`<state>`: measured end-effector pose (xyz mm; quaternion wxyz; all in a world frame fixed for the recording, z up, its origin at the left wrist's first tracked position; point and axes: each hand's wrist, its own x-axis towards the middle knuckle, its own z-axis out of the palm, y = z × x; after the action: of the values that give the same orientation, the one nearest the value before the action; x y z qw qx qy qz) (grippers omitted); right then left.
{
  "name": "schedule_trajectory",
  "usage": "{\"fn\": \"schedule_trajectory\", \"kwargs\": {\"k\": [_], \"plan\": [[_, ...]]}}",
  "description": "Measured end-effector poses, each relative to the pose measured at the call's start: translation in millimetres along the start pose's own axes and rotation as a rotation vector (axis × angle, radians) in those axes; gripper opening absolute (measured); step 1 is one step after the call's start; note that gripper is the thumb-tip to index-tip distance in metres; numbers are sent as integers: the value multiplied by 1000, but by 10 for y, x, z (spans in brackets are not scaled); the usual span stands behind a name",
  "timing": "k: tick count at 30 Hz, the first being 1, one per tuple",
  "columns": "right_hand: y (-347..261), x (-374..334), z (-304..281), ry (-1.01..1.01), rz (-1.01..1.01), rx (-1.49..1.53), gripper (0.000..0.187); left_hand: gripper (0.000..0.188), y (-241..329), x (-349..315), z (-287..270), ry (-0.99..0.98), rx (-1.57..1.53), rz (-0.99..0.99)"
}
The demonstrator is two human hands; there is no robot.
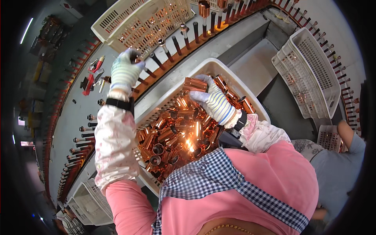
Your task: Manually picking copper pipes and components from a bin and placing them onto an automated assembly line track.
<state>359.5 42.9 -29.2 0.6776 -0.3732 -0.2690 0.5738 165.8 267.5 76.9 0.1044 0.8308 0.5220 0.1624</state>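
Note:
My right hand, in a striped work glove, is closed round a shiny copper cylinder with lengthwise grooves. It is above a white plastic basket heaped with similar copper cylinders, some showing dark round ends. My left hand, gloved the same way, is up at the left, beside a row of dark upright pegs on a curving conveyor. Its fingers are curled around a small dark, rounded thing that they mostly hide; I cannot make out what it is.
White slotted baskets stand beyond the pegs, and stacked ones at the right. Red-handled tools lie on the grey surface left of my left hand. Some pegs carry copper parts. Another person in grey-blue is at the right.

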Motion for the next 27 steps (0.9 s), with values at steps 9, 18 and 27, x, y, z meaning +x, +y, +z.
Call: {"fn": "schedule_trajectory", "kwargs": {"k": [9,18,27], "plan": [[63,96,-182,192,494,554,56,28,-703,-405,-354,70,-184,-120],[249,108,-353,269,496,743,63,28,-730,-628,-384,90,239,-159],[85,59,-61,186,345,449,57,21,-1295,-1340,-800,249,84,-247]]}}
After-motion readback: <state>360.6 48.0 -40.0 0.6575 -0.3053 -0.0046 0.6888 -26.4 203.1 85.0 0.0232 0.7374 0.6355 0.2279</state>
